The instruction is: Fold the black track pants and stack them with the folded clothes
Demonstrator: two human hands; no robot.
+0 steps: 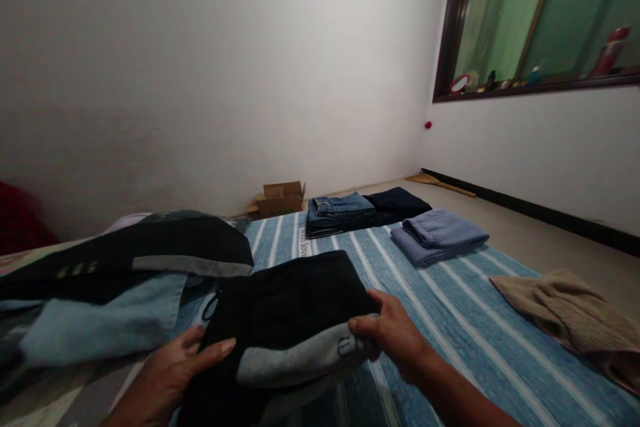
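Black folded garment (295, 310) with a grey band along its near edge lies on the blue striped sheet (450, 327) of the bed, at about 6 o'clock in the view. Left hand (173, 370) clasps its left edge, thumb on top and fingers tucked under the cloth, so only part of the grip shows. Right hand (393, 333) pinches the right corner where the grey band ends, fingers curled over the fold; the fingertips are hidden by the fabric. The garment's near end runs out of the bottom of the picture, and in the dim light I cannot tell what kind of clothing it is.

At 9 o'clock, just beside it, sprawls an unfolded heap (125, 280) of dark and pale blue clothes, cut off at the left edge. At 12 o'clock, well apart, sit folded jeans (343, 210) touching a dark folded piece (397, 203). Near them at 1 o'clock is a folded lilac-blue item (437, 233). At 3 o'clock a tan knitted piece (570, 310) lies crumpled, partly out of frame. A cardboard box (281, 197) stands on the floor by the wall, its lower part hidden behind the bed.
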